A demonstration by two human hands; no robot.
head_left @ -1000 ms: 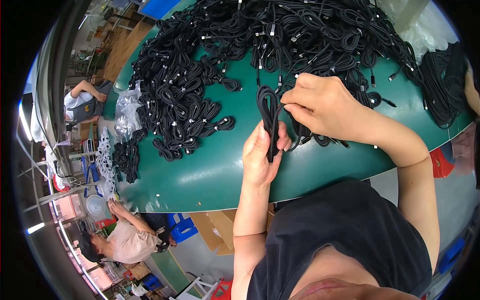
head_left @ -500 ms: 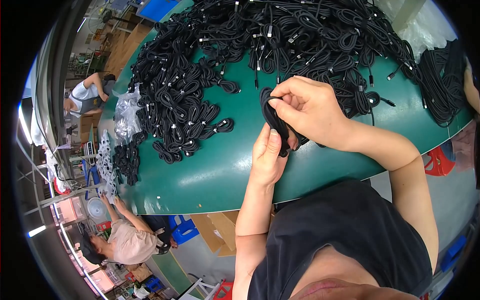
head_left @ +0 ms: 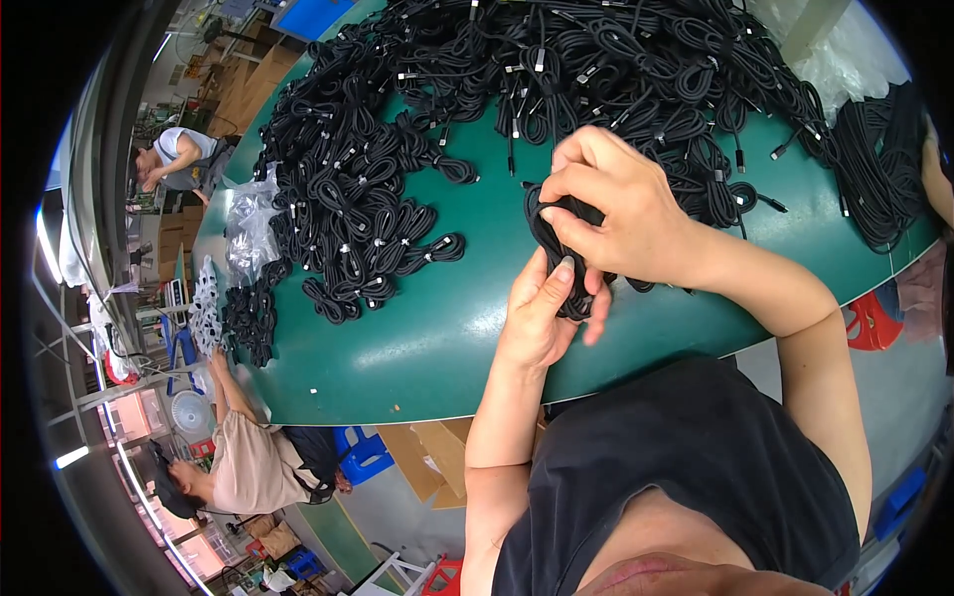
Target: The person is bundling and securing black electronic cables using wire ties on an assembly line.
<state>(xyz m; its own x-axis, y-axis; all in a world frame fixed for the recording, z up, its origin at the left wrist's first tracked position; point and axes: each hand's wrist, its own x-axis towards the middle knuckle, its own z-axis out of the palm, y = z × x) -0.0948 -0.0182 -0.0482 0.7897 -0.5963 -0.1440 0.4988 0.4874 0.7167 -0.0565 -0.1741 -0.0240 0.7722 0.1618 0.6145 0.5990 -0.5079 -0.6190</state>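
Black cable, gathered into a narrow looped bundle, is held between a worker's two hands above a green bench. The left hand supports the bundle's lower end, its thumb pressed along the near side and its fingers loosely bent on the far side, some apart from the loops. The right hand closes in at the upper end, thumb and forefinger pinched on a strand, the other fingers curled; how much cable lies under that palm cannot be told.

The step in hand appears to be coiling or tidying the loops. The next move seems to call for the left thumb to keep the turns together while the right hand guides the strand neatly around or along them; whether a tie is in those fingers cannot be seen.

Beyond the hands, a broad heap of coiled black cables with pale metal plug ends spreads over the bench, and a cluster of tied bundles lies to the left. Clear plastic rests near the left edge. At right hangs a thick dark skein, and at lower left a co-worker in a beige shirt reaches toward the bench.
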